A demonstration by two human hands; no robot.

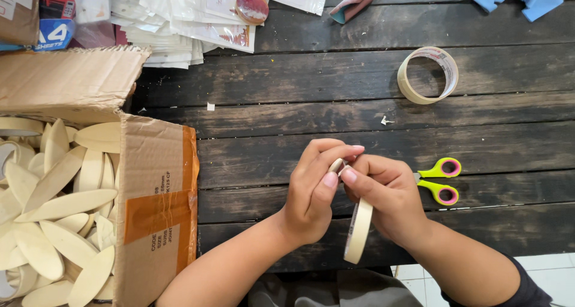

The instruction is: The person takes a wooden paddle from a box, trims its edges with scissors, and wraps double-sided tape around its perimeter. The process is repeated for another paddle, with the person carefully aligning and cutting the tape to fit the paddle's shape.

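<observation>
Left hand point(312, 194): fingertips pinched on the top of the tape roll point(358, 230).
Right hand point(388, 194): closed around the same roll, held on edge above the bench point(269, 79).
Scissors point(438, 180): just beside the right hand.
Second roll point(427, 75): lies well apart.
Cardboard box point(153, 187): left, full of oval wooden pieces point(60, 205).

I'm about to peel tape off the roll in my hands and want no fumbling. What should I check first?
1. Roll of masking tape held in both hands: ok.
2. Left hand thumb at the roll's top edge, where the tape end would be: ok.
3. Tape end lifted: cannot tell, fingers cover it.
4. Right hand steadying the roll: ok.
5. Scissors lying close by the right hand: ok.
6. Spare tape roll on the table: ok.
</observation>
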